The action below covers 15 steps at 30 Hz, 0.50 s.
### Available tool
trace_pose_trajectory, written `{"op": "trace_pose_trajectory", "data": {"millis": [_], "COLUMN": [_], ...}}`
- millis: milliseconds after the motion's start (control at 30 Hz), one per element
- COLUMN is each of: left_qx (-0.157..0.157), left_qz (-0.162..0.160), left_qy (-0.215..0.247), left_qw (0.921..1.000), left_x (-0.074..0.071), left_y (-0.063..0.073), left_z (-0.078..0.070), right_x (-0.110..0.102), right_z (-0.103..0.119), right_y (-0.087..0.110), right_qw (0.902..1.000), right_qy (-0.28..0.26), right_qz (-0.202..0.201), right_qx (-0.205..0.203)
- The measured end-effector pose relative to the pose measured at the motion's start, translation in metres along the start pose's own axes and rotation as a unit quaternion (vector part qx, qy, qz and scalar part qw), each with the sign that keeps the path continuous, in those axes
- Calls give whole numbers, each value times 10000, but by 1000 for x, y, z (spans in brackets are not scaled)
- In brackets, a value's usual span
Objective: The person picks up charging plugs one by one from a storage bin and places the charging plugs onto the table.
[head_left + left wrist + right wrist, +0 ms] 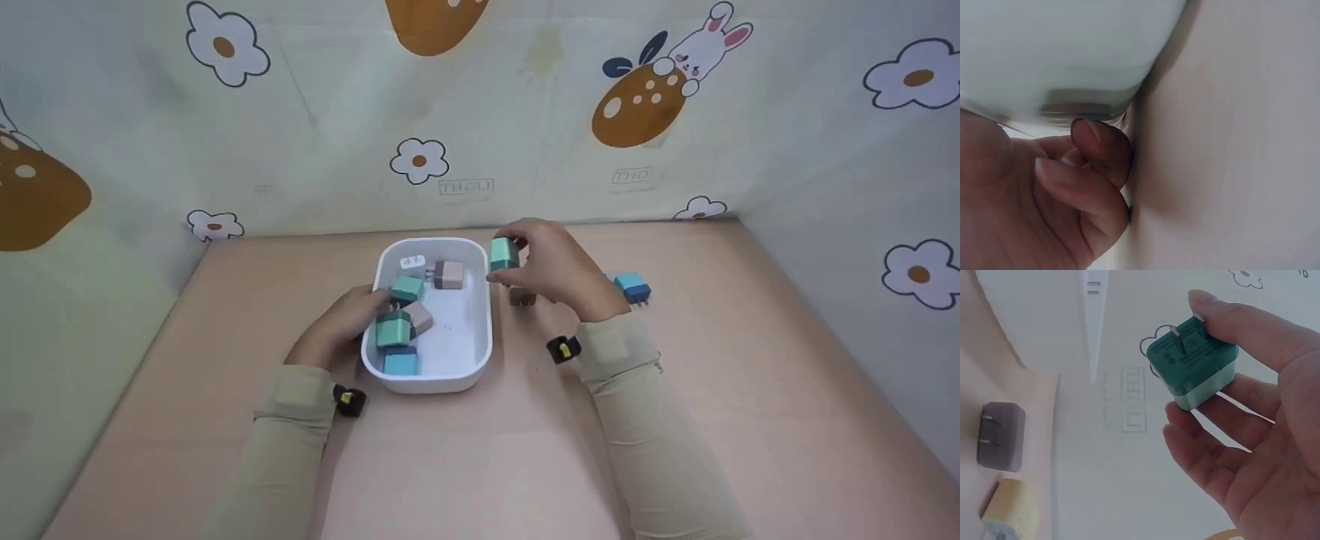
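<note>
My right hand (551,266) pinches a two-tone green plug-in charger (1193,363) between thumb and fingers, just off the right rim of a white plastic tub (457,337). The charger's metal prongs face up in the right wrist view. At the tub's left side, my left hand (349,319) holds the wall, thumb at the rim and other fingers bent low outside it. Inside the tub lie a white charger (412,264), two pinkish ones (448,274), two green ones (393,331) and a blue one (400,363), mostly along the left.
On the table (465,465), a brown charger (522,297) sits beneath my right hand and a blue charger (632,286) lies beyond the right wrist. A pale yellow charger (1013,509) shows in the right wrist view. A patterned cloth wall (525,150) stands behind the table.
</note>
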<state>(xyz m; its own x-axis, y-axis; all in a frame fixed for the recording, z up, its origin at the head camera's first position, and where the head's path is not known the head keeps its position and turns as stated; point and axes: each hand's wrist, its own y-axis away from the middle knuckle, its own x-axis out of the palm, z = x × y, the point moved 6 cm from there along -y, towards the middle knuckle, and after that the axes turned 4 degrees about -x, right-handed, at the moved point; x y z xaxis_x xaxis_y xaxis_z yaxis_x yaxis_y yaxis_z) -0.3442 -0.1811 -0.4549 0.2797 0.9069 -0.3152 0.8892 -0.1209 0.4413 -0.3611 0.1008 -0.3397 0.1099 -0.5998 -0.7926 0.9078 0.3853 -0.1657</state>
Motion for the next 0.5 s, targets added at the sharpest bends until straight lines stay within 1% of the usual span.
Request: {"op": "trace_pose_trajectory", "data": {"millis": [100,367,500], "left_qx": [-38,-109,-74], "left_qz": [-15,27,40], "left_qy": [34,172,94], "left_qw": [10000,9998,9999], "left_x": [-1,0,0], "left_y": [-1,1,0], "left_z": [1,1,0], "right_x": [-1,0,1], "right_z": [1,6,2], "right_y": [1,2,2], "right_qw": [10000,9999,9998], "right_qy": [61,9,32], "right_qz": [6,126,186], "right_qx": [42,-58,-40]}}
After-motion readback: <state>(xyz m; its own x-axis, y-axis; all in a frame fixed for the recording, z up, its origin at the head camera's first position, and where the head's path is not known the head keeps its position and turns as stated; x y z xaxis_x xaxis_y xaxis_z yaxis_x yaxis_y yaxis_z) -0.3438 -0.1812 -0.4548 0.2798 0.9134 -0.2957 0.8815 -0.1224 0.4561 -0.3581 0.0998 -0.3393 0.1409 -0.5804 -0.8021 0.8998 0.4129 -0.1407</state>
